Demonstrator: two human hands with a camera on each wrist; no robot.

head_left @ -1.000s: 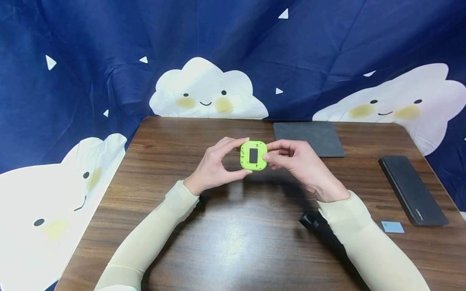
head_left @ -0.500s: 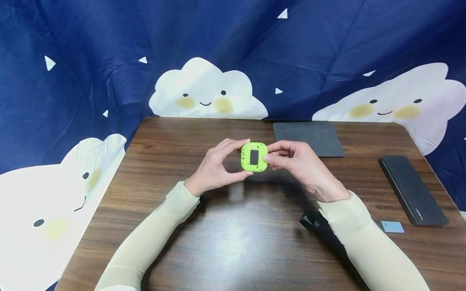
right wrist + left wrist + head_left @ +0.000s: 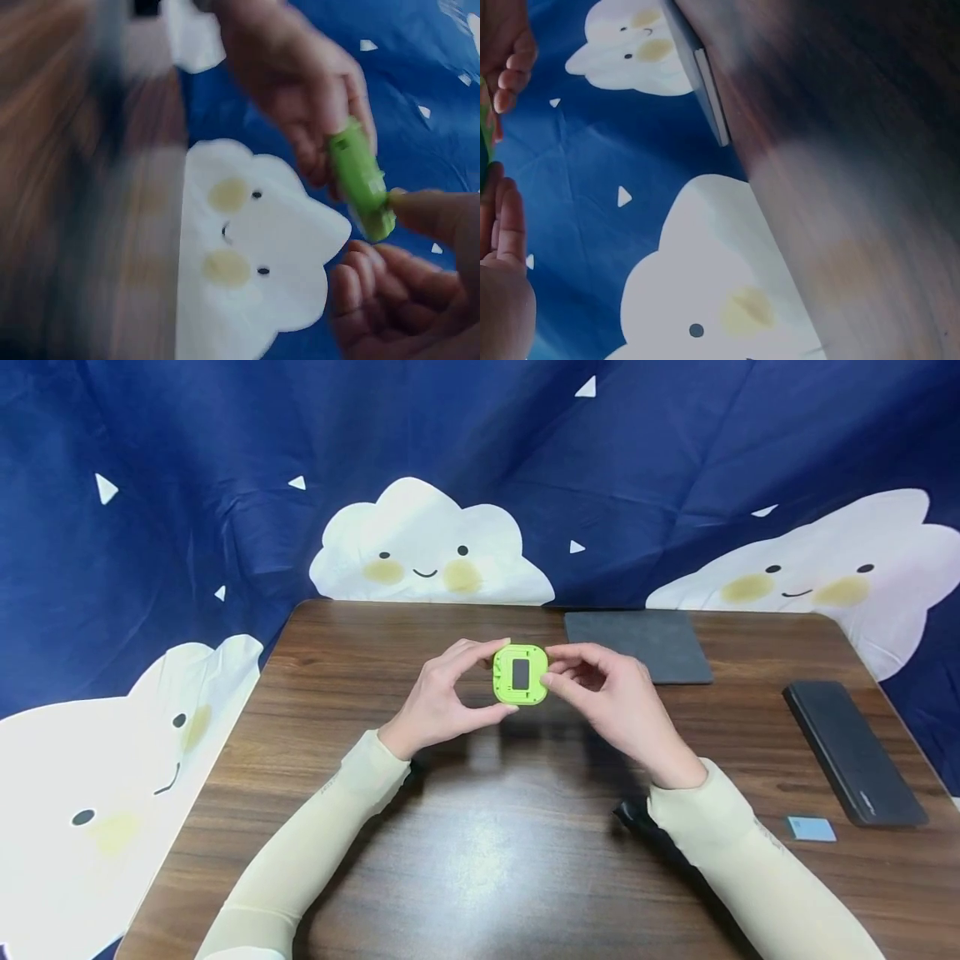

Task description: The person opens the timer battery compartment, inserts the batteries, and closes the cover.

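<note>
A lime-green rounded-square plastic device [image 3: 521,674] with a dark rectangle in its face is held up above the table. My left hand [image 3: 438,700] grips it from the left, fingers at its top edge and thumb at its bottom edge. At its right edge, my right hand [image 3: 611,697] has the thumb on the rim and the forefinger near the upper corner. In the right wrist view the device [image 3: 360,180] is edge-on, with the right thumb touching it. Only a sliver of it shows in the left wrist view, between both hands.
On the wooden table [image 3: 360,677] lie a dark grey flat board [image 3: 637,643] at the back, a black oblong case [image 3: 855,752] at the right and a small light-blue block [image 3: 811,828] near it. A blue cloud-print curtain [image 3: 600,460] hangs behind.
My right hand has turned at the wrist, its thumb slipping toward the device's rim and its forearm shifting slightly left. The device has risen a little, with the left hand still around it.
</note>
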